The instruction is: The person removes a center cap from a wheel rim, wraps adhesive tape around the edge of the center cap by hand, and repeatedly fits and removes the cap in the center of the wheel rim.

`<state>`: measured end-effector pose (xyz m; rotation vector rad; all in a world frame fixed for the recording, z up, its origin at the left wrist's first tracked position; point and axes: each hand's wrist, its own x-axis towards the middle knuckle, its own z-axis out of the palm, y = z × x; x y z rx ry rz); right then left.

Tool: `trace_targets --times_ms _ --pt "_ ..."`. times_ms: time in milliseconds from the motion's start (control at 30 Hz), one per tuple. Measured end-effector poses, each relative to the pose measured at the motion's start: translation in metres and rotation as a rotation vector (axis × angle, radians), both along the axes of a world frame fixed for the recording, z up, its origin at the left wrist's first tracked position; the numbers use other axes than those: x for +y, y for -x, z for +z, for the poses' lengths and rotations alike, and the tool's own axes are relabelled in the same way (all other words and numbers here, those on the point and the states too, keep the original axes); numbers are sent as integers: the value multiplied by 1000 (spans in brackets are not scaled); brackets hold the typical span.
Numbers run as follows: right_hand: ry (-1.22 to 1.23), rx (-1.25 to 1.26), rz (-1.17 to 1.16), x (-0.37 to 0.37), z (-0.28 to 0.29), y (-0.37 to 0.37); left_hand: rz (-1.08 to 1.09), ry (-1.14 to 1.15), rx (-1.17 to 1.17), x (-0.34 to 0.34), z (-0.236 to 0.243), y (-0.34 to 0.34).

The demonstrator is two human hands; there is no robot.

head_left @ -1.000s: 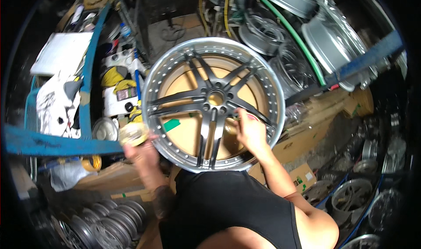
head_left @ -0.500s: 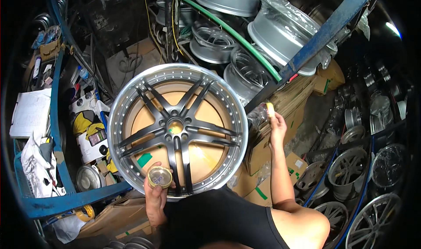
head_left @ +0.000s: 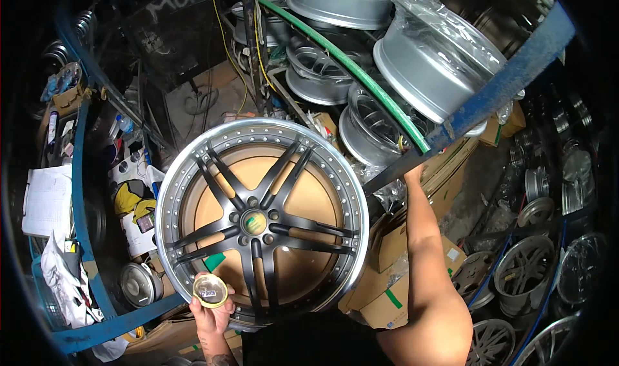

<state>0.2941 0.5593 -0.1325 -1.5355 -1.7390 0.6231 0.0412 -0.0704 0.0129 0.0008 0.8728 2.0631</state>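
a wheel workshop or rim store: bare silver alloy rims (head_left: 335,76) lie stacked on blue metal racks (head_left: 509,76), one plastic-wrapped rim (head_left: 438,63) among them, more wheels (head_left: 525,272) crowding the floor beside cardboard boxes (head_left: 387,288), hoses and cables.

Bare silver rims (head_left: 322,76) lie stacked at the top, one wrapped in clear plastic (head_left: 438,63), with a green hose (head_left: 348,69) running across them. Cardboard boxes (head_left: 387,288) sit lower right; papers (head_left: 46,202) rest on the blue rack (head_left: 80,192) at left.
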Motion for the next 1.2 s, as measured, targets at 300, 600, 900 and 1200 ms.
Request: trace_targets --times_ms 300,600,900,1200 --pt "-309 -360 110 52 -69 -20 12 344 -275 34 -3 -19" --pt "-512 257 -316 -157 27 -32 -298 90 31 60 12 -1" --pt "131 345 1279 -388 223 152 -294 83 178 45 33 -9" --pt "297 333 1581 -427 217 168 -336 8 364 19 19 -25"
